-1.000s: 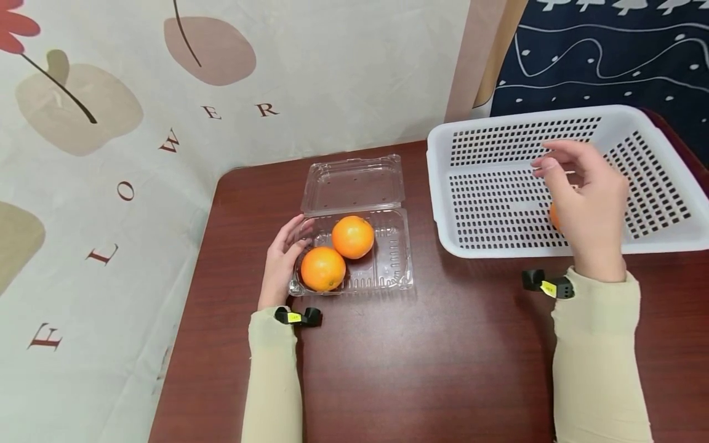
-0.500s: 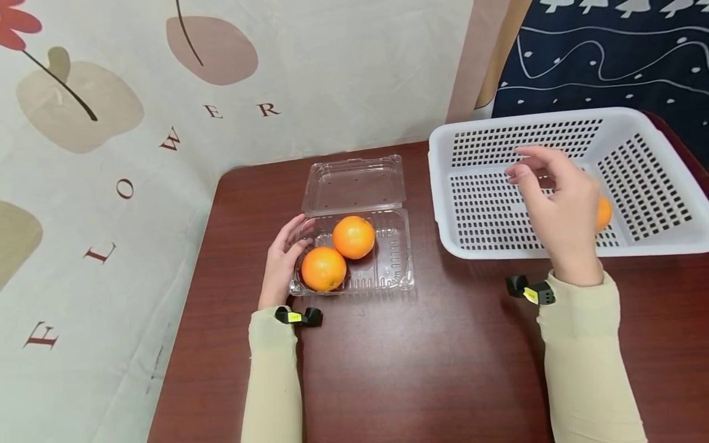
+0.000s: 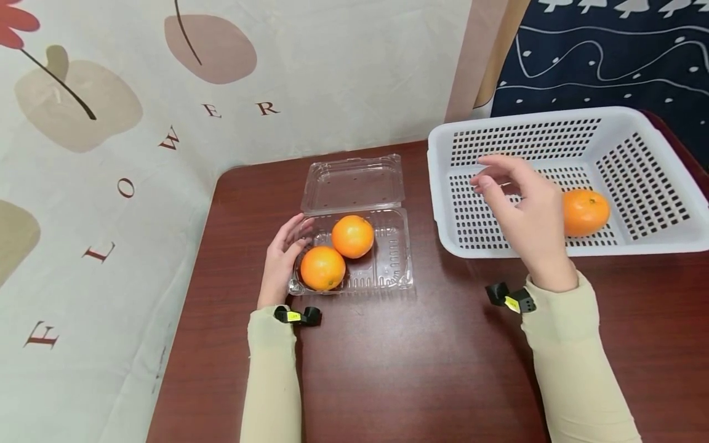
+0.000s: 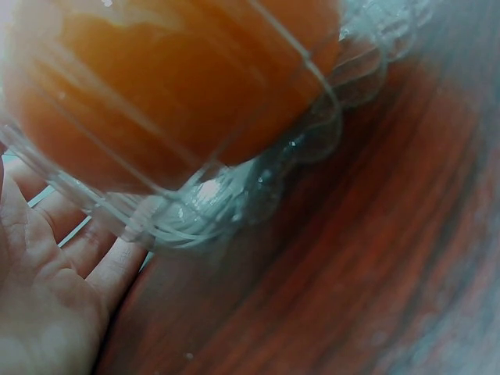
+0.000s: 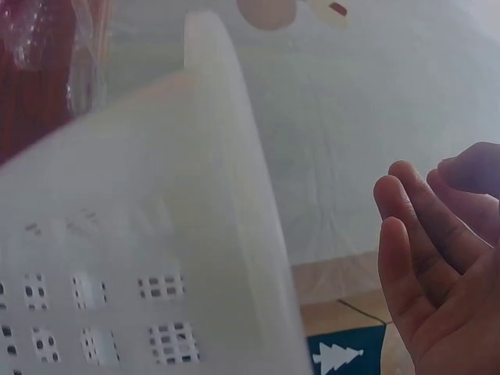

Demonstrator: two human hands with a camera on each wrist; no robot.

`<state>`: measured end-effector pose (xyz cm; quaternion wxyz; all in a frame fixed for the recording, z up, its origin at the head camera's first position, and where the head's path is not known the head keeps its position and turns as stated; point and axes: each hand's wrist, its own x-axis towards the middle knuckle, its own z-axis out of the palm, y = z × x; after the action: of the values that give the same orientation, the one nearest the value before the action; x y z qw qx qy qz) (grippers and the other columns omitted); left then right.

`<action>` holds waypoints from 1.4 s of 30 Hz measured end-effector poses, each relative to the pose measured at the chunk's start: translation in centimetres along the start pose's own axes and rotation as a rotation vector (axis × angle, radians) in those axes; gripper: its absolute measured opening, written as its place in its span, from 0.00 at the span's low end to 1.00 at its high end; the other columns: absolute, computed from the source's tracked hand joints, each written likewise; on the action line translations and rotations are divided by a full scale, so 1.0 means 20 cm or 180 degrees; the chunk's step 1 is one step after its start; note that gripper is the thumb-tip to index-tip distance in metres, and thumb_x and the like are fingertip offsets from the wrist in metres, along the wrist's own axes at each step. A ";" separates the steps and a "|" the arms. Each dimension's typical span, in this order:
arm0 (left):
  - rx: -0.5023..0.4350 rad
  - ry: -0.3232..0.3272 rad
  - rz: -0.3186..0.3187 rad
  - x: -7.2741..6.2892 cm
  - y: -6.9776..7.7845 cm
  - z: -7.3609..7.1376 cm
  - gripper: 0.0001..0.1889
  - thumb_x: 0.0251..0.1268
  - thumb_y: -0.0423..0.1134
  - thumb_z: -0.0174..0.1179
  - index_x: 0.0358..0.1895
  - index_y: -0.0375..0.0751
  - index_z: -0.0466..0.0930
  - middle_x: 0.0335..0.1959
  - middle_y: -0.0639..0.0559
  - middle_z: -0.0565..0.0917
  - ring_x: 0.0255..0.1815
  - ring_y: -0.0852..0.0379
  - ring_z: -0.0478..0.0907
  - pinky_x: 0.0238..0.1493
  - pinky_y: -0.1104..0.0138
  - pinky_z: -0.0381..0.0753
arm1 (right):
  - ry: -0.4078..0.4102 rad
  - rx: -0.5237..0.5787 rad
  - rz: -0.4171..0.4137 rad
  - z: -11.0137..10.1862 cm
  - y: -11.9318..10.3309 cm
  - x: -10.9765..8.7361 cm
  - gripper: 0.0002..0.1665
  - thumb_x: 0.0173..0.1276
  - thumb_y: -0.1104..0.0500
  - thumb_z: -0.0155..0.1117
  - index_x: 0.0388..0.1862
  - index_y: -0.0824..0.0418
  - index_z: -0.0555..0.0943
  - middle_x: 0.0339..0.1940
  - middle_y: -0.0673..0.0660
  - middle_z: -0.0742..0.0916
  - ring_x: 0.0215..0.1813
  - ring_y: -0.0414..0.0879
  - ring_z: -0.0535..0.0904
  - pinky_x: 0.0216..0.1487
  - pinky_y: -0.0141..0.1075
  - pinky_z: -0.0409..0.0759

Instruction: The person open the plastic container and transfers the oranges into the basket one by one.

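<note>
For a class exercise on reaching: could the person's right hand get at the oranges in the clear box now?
Probably yes: the right hand looks empty and the lid stands open; only the basket rim lies between.

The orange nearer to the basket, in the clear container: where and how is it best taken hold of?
This orange is probably best gripped around its middle, the right hand coming from above and the basket side: it is round, the lid lies open behind it, and the other orange crowds its left.
</note>
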<state>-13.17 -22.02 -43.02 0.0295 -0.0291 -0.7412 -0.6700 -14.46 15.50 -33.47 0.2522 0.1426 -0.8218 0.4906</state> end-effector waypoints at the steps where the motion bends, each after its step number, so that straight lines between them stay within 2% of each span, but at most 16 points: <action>1: -0.0004 -0.0001 0.0007 0.00 0.00 0.00 0.24 0.64 0.25 0.43 0.64 0.41 0.61 0.59 0.41 0.69 0.60 0.47 0.64 0.56 0.66 0.68 | -0.0014 0.0012 -0.0028 0.00 -0.02 0.00 0.16 0.62 0.62 0.57 0.50 0.57 0.78 0.35 0.52 0.85 0.35 0.34 0.77 0.40 0.25 0.73; 6: -0.0034 -0.0009 0.0014 0.00 0.01 0.00 0.24 0.64 0.24 0.43 0.64 0.41 0.61 0.59 0.41 0.69 0.60 0.47 0.65 0.55 0.69 0.69 | -0.0099 -0.0033 -0.0197 0.03 -0.09 -0.01 0.17 0.61 0.65 0.57 0.50 0.61 0.77 0.36 0.55 0.85 0.36 0.37 0.77 0.39 0.24 0.72; 10: -0.0040 -0.0013 0.0011 0.00 0.01 0.01 0.25 0.64 0.24 0.43 0.64 0.41 0.61 0.59 0.40 0.69 0.60 0.46 0.64 0.55 0.68 0.69 | -0.0140 -0.0093 -0.0327 0.05 -0.07 -0.02 0.19 0.60 0.63 0.58 0.52 0.55 0.77 0.39 0.51 0.83 0.38 0.40 0.78 0.39 0.24 0.72; 16: -0.0030 -0.0019 0.0018 0.00 0.02 0.01 0.25 0.64 0.24 0.42 0.64 0.40 0.61 0.60 0.40 0.69 0.60 0.45 0.64 0.56 0.66 0.68 | -0.0255 -0.0092 -0.0411 0.08 -0.08 -0.03 0.20 0.60 0.62 0.58 0.54 0.53 0.76 0.42 0.48 0.82 0.39 0.39 0.77 0.39 0.28 0.74; 22: -0.0031 -0.0019 0.0029 0.00 0.02 0.01 0.24 0.64 0.24 0.43 0.64 0.40 0.61 0.59 0.40 0.69 0.60 0.46 0.64 0.57 0.65 0.68 | -0.0565 -0.0124 -0.0560 0.13 -0.11 -0.05 0.21 0.61 0.62 0.58 0.54 0.54 0.75 0.42 0.48 0.81 0.39 0.37 0.76 0.37 0.31 0.75; 29: -0.0013 -0.0016 0.0020 0.00 0.01 0.00 0.24 0.64 0.25 0.44 0.64 0.40 0.61 0.60 0.40 0.69 0.60 0.46 0.64 0.57 0.65 0.68 | -0.0909 -0.0349 -0.0729 0.18 -0.12 -0.07 0.21 0.61 0.59 0.58 0.55 0.55 0.73 0.45 0.49 0.79 0.39 0.38 0.76 0.37 0.30 0.76; 37: 0.0001 -0.0001 0.0017 -0.01 0.01 0.00 0.24 0.64 0.25 0.44 0.64 0.41 0.61 0.59 0.42 0.69 0.60 0.47 0.65 0.56 0.66 0.69 | -0.1114 -0.0461 -0.0885 0.24 -0.14 -0.09 0.20 0.60 0.58 0.58 0.53 0.56 0.74 0.47 0.49 0.78 0.38 0.37 0.76 0.32 0.29 0.73; 42: 0.0031 0.0005 0.0009 0.00 0.01 0.00 0.24 0.64 0.25 0.44 0.64 0.42 0.61 0.59 0.42 0.70 0.60 0.47 0.65 0.55 0.68 0.69 | -0.1193 -0.0570 -0.0958 0.29 -0.15 -0.11 0.20 0.60 0.56 0.58 0.53 0.55 0.75 0.48 0.49 0.77 0.43 0.40 0.74 0.38 0.33 0.75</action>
<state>-13.05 -22.09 -42.81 0.0313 -0.0295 -0.7444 -0.6663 -12.82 8.94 -34.77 0.1773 0.3288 -0.8639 0.3378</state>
